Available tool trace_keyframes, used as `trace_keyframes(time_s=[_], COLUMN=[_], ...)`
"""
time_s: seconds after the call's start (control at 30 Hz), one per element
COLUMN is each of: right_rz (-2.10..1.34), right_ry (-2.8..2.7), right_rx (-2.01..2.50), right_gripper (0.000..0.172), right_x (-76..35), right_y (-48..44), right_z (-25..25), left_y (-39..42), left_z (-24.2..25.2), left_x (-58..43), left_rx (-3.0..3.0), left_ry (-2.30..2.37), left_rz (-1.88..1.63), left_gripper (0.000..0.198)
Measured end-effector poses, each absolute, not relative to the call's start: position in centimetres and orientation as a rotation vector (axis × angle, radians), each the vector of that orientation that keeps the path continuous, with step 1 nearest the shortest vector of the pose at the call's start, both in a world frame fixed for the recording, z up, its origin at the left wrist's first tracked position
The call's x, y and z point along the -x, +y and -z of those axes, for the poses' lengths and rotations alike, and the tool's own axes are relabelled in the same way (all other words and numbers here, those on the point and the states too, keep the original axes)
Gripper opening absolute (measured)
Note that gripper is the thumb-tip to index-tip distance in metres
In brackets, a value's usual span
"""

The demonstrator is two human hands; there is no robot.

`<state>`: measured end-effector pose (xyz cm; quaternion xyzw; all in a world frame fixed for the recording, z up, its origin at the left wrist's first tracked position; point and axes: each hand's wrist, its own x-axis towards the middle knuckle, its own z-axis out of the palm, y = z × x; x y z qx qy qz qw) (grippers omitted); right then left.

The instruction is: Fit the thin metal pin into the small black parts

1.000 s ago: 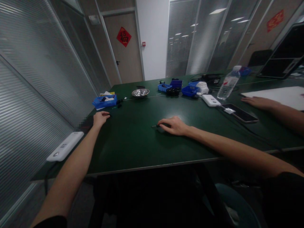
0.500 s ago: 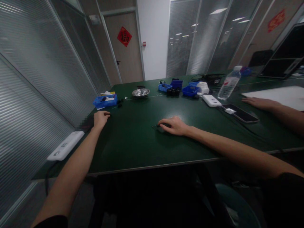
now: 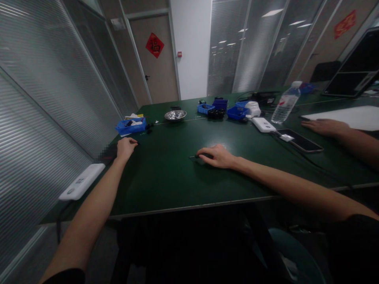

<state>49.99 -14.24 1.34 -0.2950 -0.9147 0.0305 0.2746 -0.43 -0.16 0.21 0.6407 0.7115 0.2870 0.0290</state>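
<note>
My right hand [image 3: 218,156] rests on the green table [image 3: 166,177], its fingers wrapped round a screwdriver [image 3: 196,156]. The thin metal shaft points left, and most of the dark handle is hidden in the palm. Towards the table's left side, my left hand [image 3: 126,148] is closed in a pinch. A small dark piece shows at its fingertips, too small to name. Just beyond that hand stands a blue basket [image 3: 121,128] with white and yellow items in it. Several small black parts [image 3: 149,128] lie beside the basket.
A metal bowl [image 3: 175,120], blue bins [image 3: 235,114] and a dark cable bundle [image 3: 216,114] stand farther back. To the right are a water bottle [image 3: 286,104], a white power bank [image 3: 263,125], a phone [image 3: 302,141] and another person's hand [image 3: 325,127]. Another white power bank [image 3: 83,181] lies left.
My two hands have hardly moved. At the right, the other person's hand and the white sheet have shifted slightly.
</note>
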Motion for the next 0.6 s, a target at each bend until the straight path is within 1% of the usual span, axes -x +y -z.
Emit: trace_keyframes(time_s=[0.13,0.27,0.33,0.43,0.6], right_rz=[-0.109,-0.139,-0.137,-0.113,-0.070], right_ry=[-2.466,-2.505,-2.540,-2.583,-2.633], right_rx=[0.802,0.811,0.836,0.885,0.976], right_gripper=[0.038,0.040,0.042,0.046,0.046], right_x=[-50.0,-50.0,-49.9,-49.8,-49.5], right_y=[-14.4,-14.4,-14.4,-14.4,-14.5], right_z=[-1.6,-1.7,-1.8,-1.8,-2.1], left_y=[-0.1,-0.6,-0.9,-1.5,-3.9], left_z=[0.1,-0.3,-0.6,-0.9,-1.0], left_x=[0.6,0.3,-0.3,-2.2,-8.4], left_rx=[-1.957,-2.015,-2.105,-2.310,-2.463], left_ry=[2.245,2.262,2.190,1.915,1.243], left_rz=[-0.854,-0.754,-0.718,-0.712,-0.784], left_gripper=[0.026,0.025,0.025,0.025,0.028])
